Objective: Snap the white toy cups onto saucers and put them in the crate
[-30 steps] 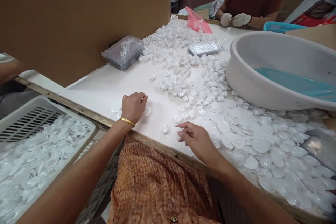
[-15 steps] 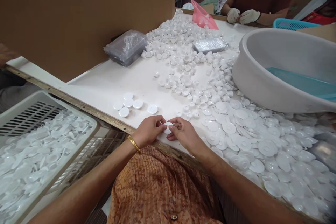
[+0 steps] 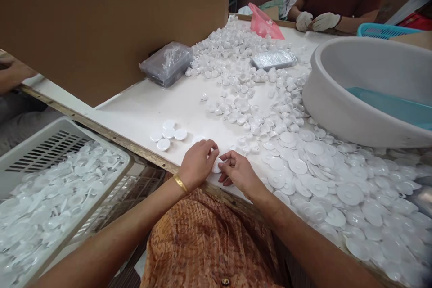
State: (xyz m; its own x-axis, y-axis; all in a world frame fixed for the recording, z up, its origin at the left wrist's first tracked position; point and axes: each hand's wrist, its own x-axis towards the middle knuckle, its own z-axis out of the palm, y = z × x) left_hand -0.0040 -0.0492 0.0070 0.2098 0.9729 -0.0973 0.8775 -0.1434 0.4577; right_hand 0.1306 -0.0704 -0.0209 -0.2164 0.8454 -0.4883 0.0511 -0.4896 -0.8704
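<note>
My left hand (image 3: 197,162) and my right hand (image 3: 238,171) meet at the near edge of the white table (image 3: 141,108). Both pinch a small white plastic cap (image 3: 217,165) between their fingertips. Just left of them lies a small cluster of white caps (image 3: 168,134). To the right spreads a big heap of flat white discs (image 3: 337,189), and beyond it a heap of small white cap pieces (image 3: 243,94).
A grey crate (image 3: 50,180) full of white pieces stands at my lower left. A large grey tub (image 3: 364,90) sits at the right. A cardboard wall (image 3: 111,22) rises at the back left, with plastic-wrapped packs (image 3: 167,63) by it. A person with gloved hands (image 3: 315,21) works across the table.
My left hand left the cluster of caps and came to the near edge. My right hand moved in to meet it, and both now pinch one cap together.
</note>
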